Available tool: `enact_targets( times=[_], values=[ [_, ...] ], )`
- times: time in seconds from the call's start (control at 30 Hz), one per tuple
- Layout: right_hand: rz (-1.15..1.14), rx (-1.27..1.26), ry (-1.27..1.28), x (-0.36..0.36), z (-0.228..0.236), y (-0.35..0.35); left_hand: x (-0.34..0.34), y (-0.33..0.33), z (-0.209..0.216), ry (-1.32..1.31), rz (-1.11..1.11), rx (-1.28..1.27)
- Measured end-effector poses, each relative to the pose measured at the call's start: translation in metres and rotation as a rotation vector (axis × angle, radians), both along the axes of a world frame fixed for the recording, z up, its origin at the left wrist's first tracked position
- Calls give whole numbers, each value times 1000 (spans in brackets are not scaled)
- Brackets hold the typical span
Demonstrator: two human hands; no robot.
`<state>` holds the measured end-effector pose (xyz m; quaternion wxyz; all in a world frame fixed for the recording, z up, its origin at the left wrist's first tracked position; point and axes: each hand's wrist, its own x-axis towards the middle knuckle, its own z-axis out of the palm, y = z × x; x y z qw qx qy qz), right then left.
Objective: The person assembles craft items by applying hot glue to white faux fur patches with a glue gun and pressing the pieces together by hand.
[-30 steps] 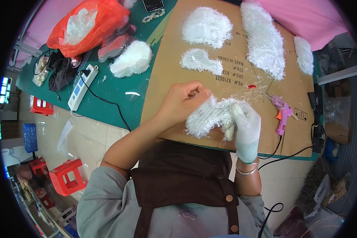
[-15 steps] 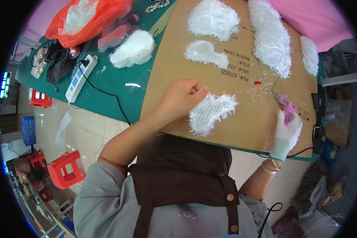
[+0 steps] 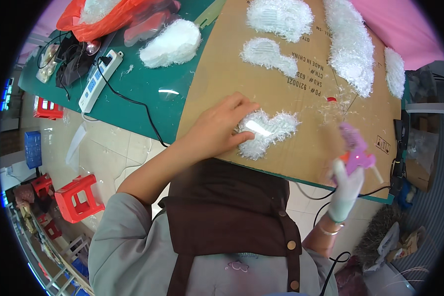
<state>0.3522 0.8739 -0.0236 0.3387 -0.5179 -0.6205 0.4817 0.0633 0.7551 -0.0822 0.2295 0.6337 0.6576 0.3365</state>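
Note:
A small white fluffy piece (image 3: pixel 276 129) with a ribbed middle lies near the cardboard's front edge. A bright, glassy glare shows across it; what causes it I cannot make out. Bare, my left hand (image 3: pixel 221 124) grips the left side of this piece, thumb below and fingers above. To the right, my right hand (image 3: pixel 348 185), in a white glove, is closed round a purple glue gun (image 3: pixel 356 150) with a small red light. The gun is raised over the cardboard's right part, apart from the fluffy piece, and its nozzle end is blurred.
Brown cardboard (image 3: pixel 222 74) covers the green table (image 3: pixel 143 116). Other white fluffy pieces (image 3: pixel 350 49) lie along its far side, another (image 3: pixel 171 44) on the green. A power strip (image 3: pixel 99 81), a black cable and an orange-red bag (image 3: pixel 103 22) are left. Red stools (image 3: pixel 76 197) stand on the floor.
My left hand has loosened from a fist and spread over the fluffy piece's left side, where a glare now shows. My right hand has drawn the glue gun nearer and turned it.

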Motion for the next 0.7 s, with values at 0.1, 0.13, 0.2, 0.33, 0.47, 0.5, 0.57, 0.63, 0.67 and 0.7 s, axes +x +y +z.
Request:
enact_targets(
  times=[0.1,0.13,0.2,0.33,0.47,0.5,0.57,0.63,0.67,0.7],
  values=[
    [263,-38,261,-13,-27,-26,1,4,0,92,-56,1],
    [265,-39,254,-8,-41,-35,2,4,0,84,-54,2],
    [377,87,-205,1,-61,-51,3,7,1,92,-59,-19],
    [465,325,-443,-30,-42,-60,1,5,-4,91,-48,6],
    [494,448,-464,-43,-44,-59,2,5,-5,91,-49,9],
    [494,490,-488,-44,-46,-59,2,5,-5,93,-51,9],
    [476,497,-514,-46,-47,-60,2,5,-3,99,-49,-2],
    [458,503,-541,-46,-48,-59,2,6,-3,104,-49,-13],
    [467,507,-545,-46,-49,-59,2,6,-3,111,-50,-20],
    [476,512,-550,-45,-49,-58,2,6,-3,119,-51,-27]
  ],
)
